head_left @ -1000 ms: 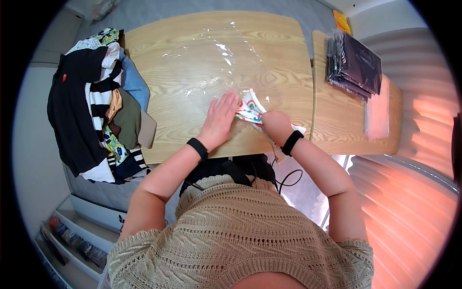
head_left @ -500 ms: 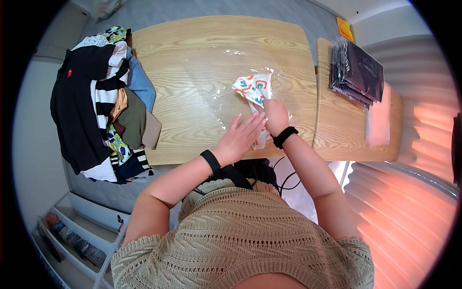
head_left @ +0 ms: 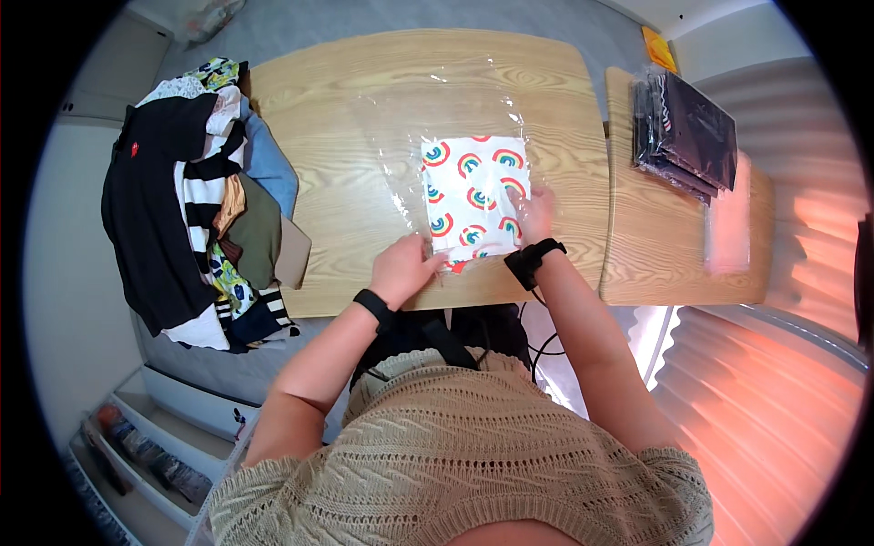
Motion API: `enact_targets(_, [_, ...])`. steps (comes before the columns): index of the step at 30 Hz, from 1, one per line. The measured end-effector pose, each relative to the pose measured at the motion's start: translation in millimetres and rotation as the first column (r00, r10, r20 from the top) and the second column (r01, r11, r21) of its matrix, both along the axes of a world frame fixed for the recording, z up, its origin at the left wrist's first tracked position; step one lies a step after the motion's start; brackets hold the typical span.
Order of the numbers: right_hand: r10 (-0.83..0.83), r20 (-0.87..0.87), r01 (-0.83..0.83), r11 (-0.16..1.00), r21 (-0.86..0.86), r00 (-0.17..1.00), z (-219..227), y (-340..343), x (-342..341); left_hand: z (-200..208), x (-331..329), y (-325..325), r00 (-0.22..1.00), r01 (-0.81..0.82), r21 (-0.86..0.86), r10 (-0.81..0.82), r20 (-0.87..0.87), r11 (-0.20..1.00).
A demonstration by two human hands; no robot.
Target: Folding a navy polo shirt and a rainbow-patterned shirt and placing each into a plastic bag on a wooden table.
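Note:
A white cloth with a rainbow print (head_left: 492, 182), folded into a neat rectangle, lies flat on the wooden table. A clear plastic bag (head_left: 387, 159) spreads around it, its glinting edges reaching past the cloth at the left and far side. My left hand (head_left: 401, 270) is closed at the near left corner, pinching the bag's edge beside the cloth. At the cloth's right edge, my right hand (head_left: 537, 217) is closed on the printed cloth, its fingertips partly hidden. A bit of red (head_left: 457, 267) shows at the near edge.
A heap of clothes (head_left: 164, 209) covers the table's left end, a black garment on top. On the side table (head_left: 628, 264) at the right lie a stack of dark bagged garments (head_left: 696, 132) and clear plastic sleeves (head_left: 728, 223). A storage bin (head_left: 173, 419) stands at the lower left.
The printed cloth was crumpled and bunched under both hands; now it lies flat and square. My left hand has moved left to the near corner, my right hand slightly right.

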State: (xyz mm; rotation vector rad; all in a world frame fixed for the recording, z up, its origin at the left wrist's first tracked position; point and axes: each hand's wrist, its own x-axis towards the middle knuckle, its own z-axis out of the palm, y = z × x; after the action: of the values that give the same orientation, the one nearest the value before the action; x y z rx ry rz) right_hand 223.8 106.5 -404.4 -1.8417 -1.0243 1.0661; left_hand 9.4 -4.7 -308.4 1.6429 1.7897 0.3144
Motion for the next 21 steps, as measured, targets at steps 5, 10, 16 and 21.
enact_targets(5, [0.228, -0.539, -0.36, 0.92, -0.153, 0.811, -5, 1, 11, -64, -25, -11, 0.919, 0.102, -0.4, 0.068, 0.389, 0.911])
enact_targets(10, [0.125, -0.73, -0.367, 0.912, -0.183, 0.672, -2, -2, 3, -86, -28, -19, 0.861, 0.141, -0.455, 0.118, 0.494, 0.879])
enact_targets(16, [-0.262, -0.964, -0.103, 0.958, -0.266, 0.051, -30, -6, -9, -81, -7, -14, 0.645, 0.147, -0.492, 0.294, 0.705, 0.858])
enact_targets(21, [-0.182, -0.949, -0.407, 0.87, -0.278, 0.259, -6, -8, -37, -68, -14, -12, 0.643, 0.191, -0.523, 0.297, 0.706, 0.83])
